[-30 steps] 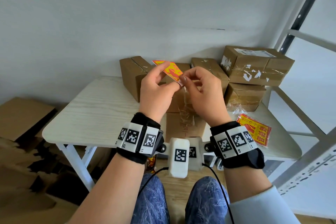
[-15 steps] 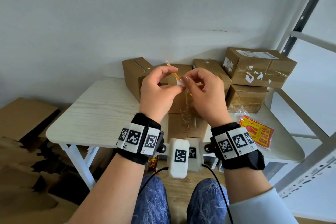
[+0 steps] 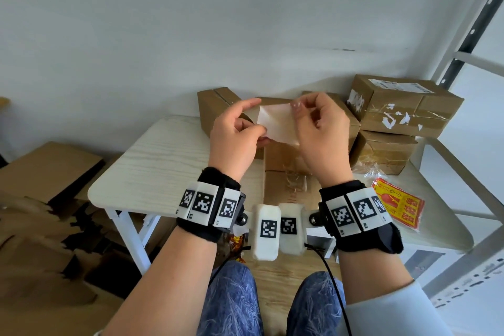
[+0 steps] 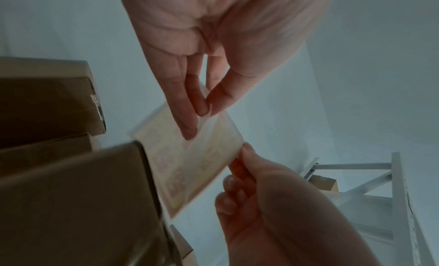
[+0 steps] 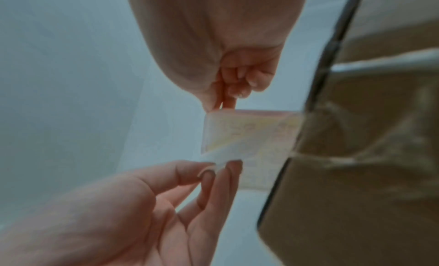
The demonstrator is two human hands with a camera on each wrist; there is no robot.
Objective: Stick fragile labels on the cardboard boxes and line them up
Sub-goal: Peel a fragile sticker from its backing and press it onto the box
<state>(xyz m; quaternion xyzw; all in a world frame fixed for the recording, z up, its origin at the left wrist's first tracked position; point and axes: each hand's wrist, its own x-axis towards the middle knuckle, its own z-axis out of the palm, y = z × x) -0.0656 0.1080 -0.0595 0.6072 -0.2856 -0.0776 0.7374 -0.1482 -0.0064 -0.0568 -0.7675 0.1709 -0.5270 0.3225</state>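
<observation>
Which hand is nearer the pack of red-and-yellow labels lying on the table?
Right. The right hand is raised above the table, with the label pack lying just outside its wrist. The left hand is further over, on the far side of the right hand. Both pinch the same held label.

A plain, pale grey-white painted wall (image 3: 191,22) fills the upper view, evenly lit by soft daylight. Against it stands a small rectangular table with a light wood-grain top (image 3: 163,169) and white legs (image 3: 131,237). To the right rises a grey metal shelving frame (image 3: 463,35) — one dark upright, pale crossbars. Flattened brown cardboard sheets (image 3: 46,172) lie piled on the left, over a light wooden floor (image 3: 275,278) — visible beneath the table.
</observation>
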